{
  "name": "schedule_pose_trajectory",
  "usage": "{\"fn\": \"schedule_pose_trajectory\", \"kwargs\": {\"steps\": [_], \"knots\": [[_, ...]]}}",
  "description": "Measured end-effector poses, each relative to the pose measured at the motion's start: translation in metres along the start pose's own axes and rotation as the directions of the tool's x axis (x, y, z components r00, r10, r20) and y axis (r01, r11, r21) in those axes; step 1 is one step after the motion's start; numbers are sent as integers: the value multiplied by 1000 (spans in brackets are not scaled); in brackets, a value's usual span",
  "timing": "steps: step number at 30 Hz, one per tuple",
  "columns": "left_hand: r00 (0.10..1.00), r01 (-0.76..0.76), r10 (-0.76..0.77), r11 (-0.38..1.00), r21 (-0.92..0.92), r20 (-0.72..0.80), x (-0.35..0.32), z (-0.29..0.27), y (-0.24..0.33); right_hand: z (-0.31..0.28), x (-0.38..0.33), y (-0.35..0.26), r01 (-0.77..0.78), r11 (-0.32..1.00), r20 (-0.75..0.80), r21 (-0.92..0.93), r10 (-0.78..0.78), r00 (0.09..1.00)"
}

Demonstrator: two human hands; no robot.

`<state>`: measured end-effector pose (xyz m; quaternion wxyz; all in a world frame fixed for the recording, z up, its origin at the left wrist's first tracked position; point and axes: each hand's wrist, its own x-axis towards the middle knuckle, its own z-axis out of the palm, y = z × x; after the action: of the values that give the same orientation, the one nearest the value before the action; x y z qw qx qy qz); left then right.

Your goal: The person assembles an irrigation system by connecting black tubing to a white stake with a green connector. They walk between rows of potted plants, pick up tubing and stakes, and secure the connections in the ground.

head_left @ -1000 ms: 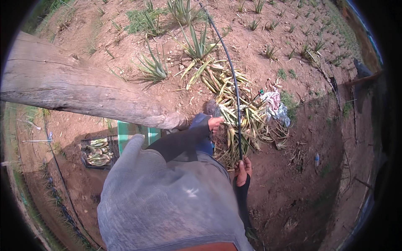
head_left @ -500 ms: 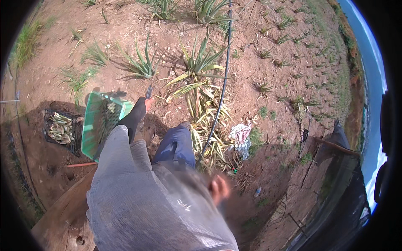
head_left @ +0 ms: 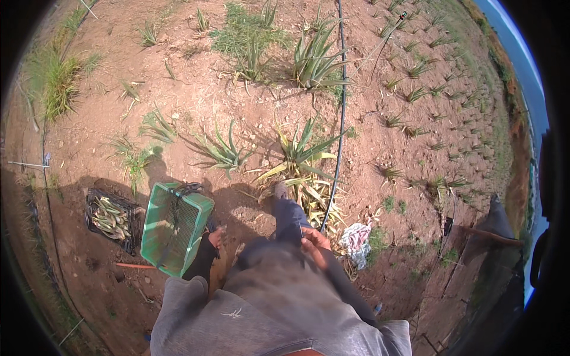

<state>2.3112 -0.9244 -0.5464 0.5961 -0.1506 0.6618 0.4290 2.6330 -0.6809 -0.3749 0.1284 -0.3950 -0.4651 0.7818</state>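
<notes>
My left hand (head_left: 217, 238) is low beside the right wall of a green plastic crate (head_left: 168, 234). Its fingers are curled, with something dark next to them that I cannot make out. Over my blue-trousered leg (head_left: 289, 218), my right hand (head_left: 315, 240) has its fingers bent together. A thin, pale sliver shows at its fingertips, too small to name. Dark sleeves cover both forearms. A black strap-like thing lies across the green crate, which is tilted toward me. Left of it, a black mesh crate (head_left: 101, 202) holds several cut, pale green aloe leaves (head_left: 111, 218).
Ahead grow aloe plants (head_left: 227, 153) in reddish soil. A black hose (head_left: 342, 113) runs away from me past a heap of yellowed leaves (head_left: 317, 199). A pink-and-white cloth (head_left: 356, 240) lies to the right. An orange stick (head_left: 135, 266) lies near the crates.
My left hand has drawn back toward me, beside the green crate. My right hand has come up from low at my side to over my leg. The view has shifted, showing more ground ahead.
</notes>
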Motion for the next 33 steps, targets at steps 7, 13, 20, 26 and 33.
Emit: {"fn": "schedule_pose_trajectory", "kwargs": {"steps": [7, 13, 20, 26, 33], "knots": [[972, 47, -48, 999, 7, 229, 53, 9, 88, -20, 135, -38, 87, 990, -57, 114, -81, 995], [958, -230, 223, 973, 21, 178, 76, 58, 238, -36, 224, -118, 67, 967, -65, 247, -52, 996], [940, -316, 289, 938, 142, 179, 118, 136, 425, -52, 313, -195, 180, 974, -201, 140, -150, 968], [845, -11, 64, 995, -102, 531, 244, 196, 575, -74, 427, -261, 209, 967, -352, 146, -146, 925], [931, -123, -10, 932, 341, 364, 233, 317, 782, -83, 565, -278, 307, 923, -528, -230, -384, 757]]}}
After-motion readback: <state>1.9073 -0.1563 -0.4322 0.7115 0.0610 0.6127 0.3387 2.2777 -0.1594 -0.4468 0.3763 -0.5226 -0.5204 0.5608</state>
